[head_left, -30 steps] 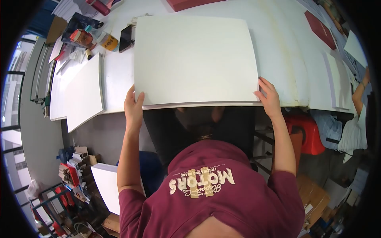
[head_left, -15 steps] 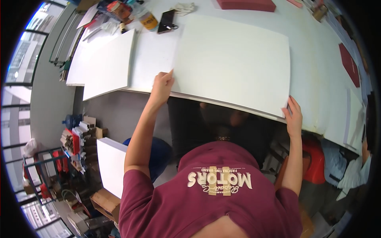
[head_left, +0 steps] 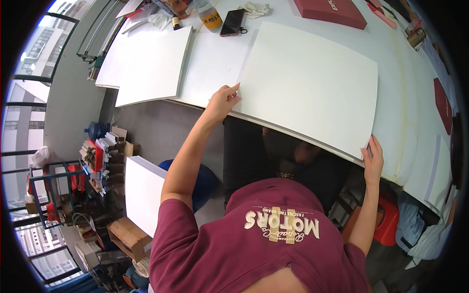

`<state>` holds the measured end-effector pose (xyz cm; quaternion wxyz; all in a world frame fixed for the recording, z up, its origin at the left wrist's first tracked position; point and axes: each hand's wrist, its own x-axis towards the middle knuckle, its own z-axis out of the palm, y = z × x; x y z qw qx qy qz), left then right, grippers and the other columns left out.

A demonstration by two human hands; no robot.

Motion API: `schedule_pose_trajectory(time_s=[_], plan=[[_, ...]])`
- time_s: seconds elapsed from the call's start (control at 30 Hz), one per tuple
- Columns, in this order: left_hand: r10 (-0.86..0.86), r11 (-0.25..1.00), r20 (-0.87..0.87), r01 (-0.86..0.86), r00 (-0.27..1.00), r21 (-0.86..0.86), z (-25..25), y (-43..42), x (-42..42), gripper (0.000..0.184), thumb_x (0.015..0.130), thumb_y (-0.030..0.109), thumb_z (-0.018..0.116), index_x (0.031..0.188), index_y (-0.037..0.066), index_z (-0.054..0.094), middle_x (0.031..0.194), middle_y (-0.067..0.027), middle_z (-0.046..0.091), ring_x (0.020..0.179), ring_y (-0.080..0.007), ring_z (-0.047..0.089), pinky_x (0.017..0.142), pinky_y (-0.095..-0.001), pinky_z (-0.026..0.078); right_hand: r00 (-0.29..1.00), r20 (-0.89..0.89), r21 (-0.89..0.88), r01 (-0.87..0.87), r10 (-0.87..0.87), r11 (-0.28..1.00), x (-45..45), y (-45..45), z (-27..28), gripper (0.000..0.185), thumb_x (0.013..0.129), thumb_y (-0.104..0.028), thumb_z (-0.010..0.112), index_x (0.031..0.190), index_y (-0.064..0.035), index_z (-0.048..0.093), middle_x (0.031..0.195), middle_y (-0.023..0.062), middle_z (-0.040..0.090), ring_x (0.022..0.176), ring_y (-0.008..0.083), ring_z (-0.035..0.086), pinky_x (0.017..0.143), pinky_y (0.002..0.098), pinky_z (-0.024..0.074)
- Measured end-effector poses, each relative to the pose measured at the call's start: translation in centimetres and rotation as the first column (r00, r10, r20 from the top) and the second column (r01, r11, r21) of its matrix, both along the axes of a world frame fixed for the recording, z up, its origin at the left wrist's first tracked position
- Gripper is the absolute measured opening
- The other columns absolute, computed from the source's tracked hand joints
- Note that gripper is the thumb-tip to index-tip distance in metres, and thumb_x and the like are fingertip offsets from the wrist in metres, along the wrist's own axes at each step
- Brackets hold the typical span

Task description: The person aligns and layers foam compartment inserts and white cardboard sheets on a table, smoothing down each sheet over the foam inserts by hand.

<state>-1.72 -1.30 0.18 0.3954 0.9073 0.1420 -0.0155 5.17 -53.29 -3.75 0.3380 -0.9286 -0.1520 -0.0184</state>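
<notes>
A large white board (head_left: 312,88), like a thick sheet or panel, lies flat along the near edge of the white table (head_left: 212,63). At its near left corner, my left hand (head_left: 223,103) pinches the side edge, index finger extended along it. My right hand (head_left: 373,161) holds the near right corner, its thumb by the front edge and its fingers along the right side. The undersides of both grips are hidden.
A stack of white sheets (head_left: 154,68) overhangs the table's edge at left. Behind lie a phone (head_left: 232,23), a bottle (head_left: 209,17) and a dark red box (head_left: 332,10). More white sheets (head_left: 144,190) stand low at left, near a cardboard box (head_left: 128,238). A red stool (head_left: 386,219) is at right.
My view has turned, so the table and everything on it appear shifted to the right. Both hands stay at the same corners of the board, with little visible movement against it.
</notes>
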Motion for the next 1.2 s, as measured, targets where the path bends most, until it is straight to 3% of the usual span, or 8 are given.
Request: schedule_pose_trajectory(time_s=[0.37, 0.43, 0.47, 0.7, 0.87, 1.03, 1.2], plan=[[-0.023, 1.000, 0.145, 0.022, 0.989, 0.003, -2.4, 1.1, 0.0, 0.046, 0.091, 0.011, 0.066, 0.136, 0.007, 0.059, 0.085, -0.0074, 0.053, 0.078, -0.0165, 0.050, 0.075, -0.0318, 0.047, 1.000, 0.010, 0.052, 0.009, -0.009, 0.999, 0.3, -0.3, -0.8, 0.045, 0.090, -0.010, 0.066, 0.132, 0.0022, 0.057, 0.140, 0.0185, 0.052, 0.130, 0.0315, 0.049, 0.108, 0.0375, 0.0400], [-0.058, 0.993, 0.096, 0.048, 0.994, 0.107, -3.3, 2.0, 0.5, 0.046, 0.091, 0.009, 0.066, 0.136, 0.007, 0.058, 0.083, -0.0059, 0.050, 0.077, -0.0153, 0.048, 0.072, -0.0316, 0.046, 1.000, 0.015, 0.077, 0.013, -0.014, 0.997, 0.6, 0.1, -0.9, 0.046, 0.089, -0.010, 0.068, 0.132, 0.0016, 0.057, 0.139, 0.0188, 0.053, 0.127, 0.0328, 0.051, 0.106, 0.0372, 0.0418], [-0.046, 0.996, 0.106, 0.038, 0.993, 0.076, -3.6, 1.9, 0.8, 0.047, 0.091, 0.006, 0.065, 0.137, 0.007, 0.057, 0.083, -0.0041, 0.049, 0.077, -0.0149, 0.047, 0.069, -0.0304, 0.044, 0.998, 0.066, -0.006, 0.004, -0.004, 1.000, 0.7, 0.3, -0.5, 0.047, 0.088, -0.011, 0.069, 0.132, 0.0006, 0.057, 0.139, 0.0189, 0.053, 0.126, 0.0332, 0.051, 0.106, 0.0378, 0.0418], [-0.051, 0.990, 0.053, 0.044, 0.997, 0.134, -1.9, 0.6, 0.2, 0.046, 0.095, 0.005, 0.060, 0.140, 0.004, 0.053, 0.089, -0.0048, 0.047, 0.079, -0.0147, 0.045, 0.077, -0.0238, 0.042, 0.991, 0.129, -0.012, 0.037, -0.035, 0.999, 0.1, 1.0, 0.8, 0.047, 0.082, -0.016, 0.074, 0.125, -0.0019, 0.061, 0.132, 0.0161, 0.059, 0.118, 0.0366, 0.054, 0.100, 0.0422, 0.0448], [-0.113, 0.957, 0.023, 0.103, 0.993, 0.271, -1.6, 0.1, 0.0, 0.047, 0.097, 0.003, 0.055, 0.143, 0.001, 0.048, 0.096, -0.0102, 0.051, 0.083, -0.0202, 0.049, 0.080, -0.0285, 0.043, 0.992, 0.116, -0.009, 0.047, -0.046, 0.999, 0.0, 0.5, 0.0, 0.046, 0.081, -0.021, 0.075, 0.122, -0.0036, 0.064, 0.132, 0.0119, 0.059, 0.120, 0.0326, 0.054, 0.098, 0.0430, 0.0427], [-0.202, 0.890, -0.008, 0.187, 0.979, 0.416, -2.7, 0.7, -0.3, 0.047, 0.101, 0.007, 0.046, 0.147, -0.001, 0.039, 0.115, -0.0192, 0.052, 0.107, -0.0337, 0.052, 0.098, -0.0383, 0.042, 0.985, 0.159, -0.031, 0.067, -0.061, 0.997, 0.1, 0.5, -1.1, 0.047, 0.081, -0.025, 0.075, 0.123, -0.0070, 0.065, 0.133, 0.0095, 0.058, 0.122, 0.0289, 0.052, 0.099, 0.0426, 0.0393], [-0.161, 0.843, -0.077, 0.177, 0.984, 0.507, -1.4, -1.3, -0.2, 0.049, 0.102, 0.005, 0.041, 0.150, 0.003, 0.036, 0.122, -0.0214, 0.051, 0.113, -0.0371, 0.051, 0.099, -0.0437, 0.042, 0.995, 0.088, -0.052, 0.050, -0.045, 0.997, -0.6, 1.2, 0.9, 0.054, 0.088, -0.020, 0.068, 0.139, -0.0112, 0.050, 0.135, 0.0071, 0.058, 0.125, 0.0259, 0.051, 0.102, 0.0410, 0.0363]])
